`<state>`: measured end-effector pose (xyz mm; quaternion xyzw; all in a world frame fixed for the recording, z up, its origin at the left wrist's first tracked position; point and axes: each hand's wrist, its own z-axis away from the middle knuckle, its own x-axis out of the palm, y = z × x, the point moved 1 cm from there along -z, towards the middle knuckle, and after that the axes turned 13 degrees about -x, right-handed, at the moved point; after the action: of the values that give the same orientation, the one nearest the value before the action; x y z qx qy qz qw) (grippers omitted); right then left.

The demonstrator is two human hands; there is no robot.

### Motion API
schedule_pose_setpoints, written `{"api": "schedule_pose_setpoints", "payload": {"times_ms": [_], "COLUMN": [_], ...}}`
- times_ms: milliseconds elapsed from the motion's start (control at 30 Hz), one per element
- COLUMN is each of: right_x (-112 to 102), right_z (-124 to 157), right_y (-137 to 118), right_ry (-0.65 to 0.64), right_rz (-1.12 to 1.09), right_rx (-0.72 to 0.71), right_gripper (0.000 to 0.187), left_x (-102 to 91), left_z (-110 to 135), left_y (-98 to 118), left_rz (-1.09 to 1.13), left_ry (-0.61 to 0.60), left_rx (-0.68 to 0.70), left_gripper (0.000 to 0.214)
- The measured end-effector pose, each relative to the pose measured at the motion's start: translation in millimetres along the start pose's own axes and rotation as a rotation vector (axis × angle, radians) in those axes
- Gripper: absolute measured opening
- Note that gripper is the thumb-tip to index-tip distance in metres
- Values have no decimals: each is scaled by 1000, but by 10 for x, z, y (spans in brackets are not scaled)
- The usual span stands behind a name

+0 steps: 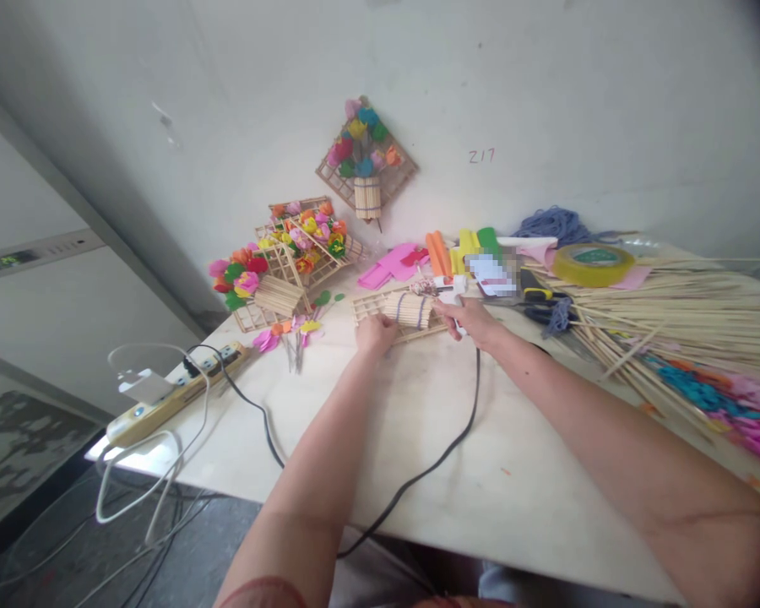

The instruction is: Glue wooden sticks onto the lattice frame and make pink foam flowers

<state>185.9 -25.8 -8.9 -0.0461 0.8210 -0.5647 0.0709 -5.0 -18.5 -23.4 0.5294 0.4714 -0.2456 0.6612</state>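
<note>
A small lattice panel of thin wooden sticks (367,306) lies flat on the table, with a curved pot of sticks bound with dark string (410,311) on top of it. My left hand (376,332) is closed at the pot's left end, fingertips pinching its edge. In my right hand (469,319) is a white glue gun (459,290) with a black cord (465,422) trailing from it. The gun's nozzle end is near the right end of the pot; its tip is too small to make out.
Finished flower panels (301,245) stack at the left, and another flower panel (367,160) is against the wall. A power strip (183,397) sits at the left edge. Crepe paper (389,266), yellow tape (592,266), scissors (541,312) and loose sticks (690,295) lie behind and right.
</note>
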Motion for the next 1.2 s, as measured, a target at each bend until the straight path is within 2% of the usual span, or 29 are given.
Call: {"api": "schedule_pose_setpoints", "payload": {"times_ms": [300, 500, 767, 1200], "right_x": [32, -24, -60, -96], "right_z": [43, 32, 41, 52], "right_y": [4, 5, -52, 47], "right_ry": [-51, -113, -86, -198], "right_rz": [36, 87, 136, 261], "right_rx": [22, -20, -49, 44], "right_gripper": [36, 39, 41, 46], "left_x": [6, 35, 48, 15], "left_z": [29, 46, 45, 62], "left_y": [21, 8, 14, -22], "left_rz": [-27, 3, 11, 72], "left_ry": [39, 44, 48, 20], "left_rx": [-19, -7, -4, 18], "left_gripper": [22, 22, 22, 17]}}
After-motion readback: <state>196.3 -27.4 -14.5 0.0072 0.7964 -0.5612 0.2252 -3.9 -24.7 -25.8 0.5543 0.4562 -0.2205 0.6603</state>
